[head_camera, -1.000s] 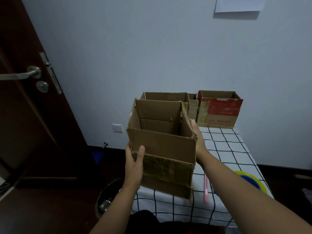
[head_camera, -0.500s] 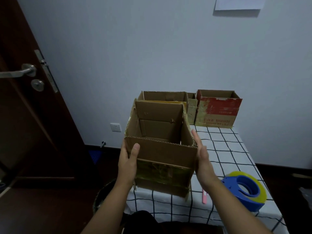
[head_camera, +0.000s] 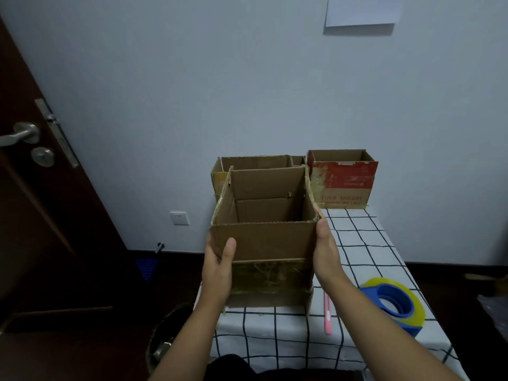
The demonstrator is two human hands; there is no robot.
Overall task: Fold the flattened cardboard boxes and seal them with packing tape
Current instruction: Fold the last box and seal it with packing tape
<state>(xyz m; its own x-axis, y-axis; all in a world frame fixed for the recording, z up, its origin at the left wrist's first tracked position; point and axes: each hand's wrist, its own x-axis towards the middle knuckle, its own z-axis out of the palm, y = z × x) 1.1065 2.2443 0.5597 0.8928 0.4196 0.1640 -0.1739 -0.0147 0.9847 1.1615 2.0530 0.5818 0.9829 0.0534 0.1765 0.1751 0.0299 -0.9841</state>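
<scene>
- Cardboard box (head_camera: 264,243): opened out, open side up, held between both hands over the near left part of the table (head_camera: 365,243); whether its bottom edge rests on the cloth or hangs just above it is not clear. Old tape residue shows across its lower front.
- Left hand (head_camera: 218,268): grips the box's near left corner, thumb laid up the front face, the other fingers hidden round the left side.
- Right hand (head_camera: 325,248): pressed flat against the right wall, fingers straight and pointing away from the person.
- Tape dispenser (head_camera: 393,306): blue with a yellow roll, on the table to the right of the box and apart from it; the right hand is much the nearer one for reaching it.
- Pink pen-like item (head_camera: 327,316): lies between box and dispenser.
- Finished boxes: a plain one (head_camera: 255,162) directly behind, a red-printed one (head_camera: 342,180) at the far right, both by the wall.
</scene>
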